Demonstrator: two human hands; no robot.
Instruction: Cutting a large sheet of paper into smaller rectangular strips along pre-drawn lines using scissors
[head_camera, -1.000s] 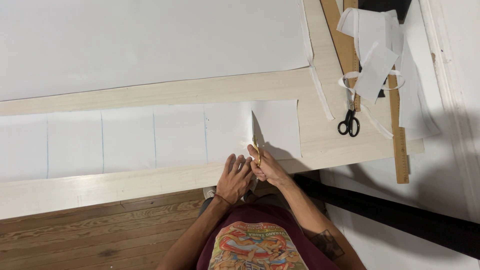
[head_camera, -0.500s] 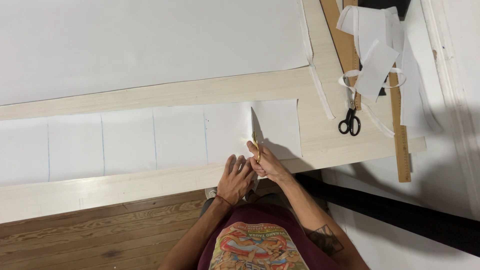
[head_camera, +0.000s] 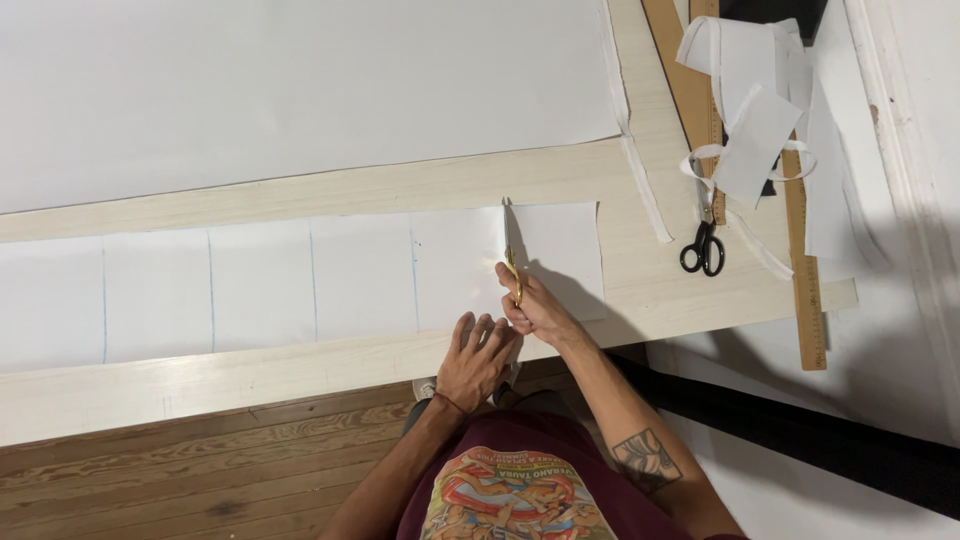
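The right hand (head_camera: 535, 310) is closed around the handles of a pair of gold scissors (head_camera: 513, 272), whose blades point away from the body and run up a cut in a long white paper strip (head_camera: 300, 285) lying across the pale wooden table (head_camera: 400, 188). The left hand (head_camera: 478, 350) lies flat with fingers spread on the near edge of the strip, just beside the scissors, holding nothing but pressing the sheet down. The strip is marked with thin blue lines at even spacing, and the cut sits along one of them, leaving a last panel (head_camera: 556, 255) to the right of the blades. This paper looks thin and light, likely to slide, curl or tear if pulled, so it seems best held flat under a palm close beside the cut rather than pinched at a corner. A much larger white sheet (head_camera: 300, 90) covers the far side of the table. Well apart on the right lie black scissors (head_camera: 704, 248), a wooden ruler (head_camera: 806, 270), narrow trimmed offcuts (head_camera: 645, 190) and a loose pile of paper pieces (head_camera: 755, 100).
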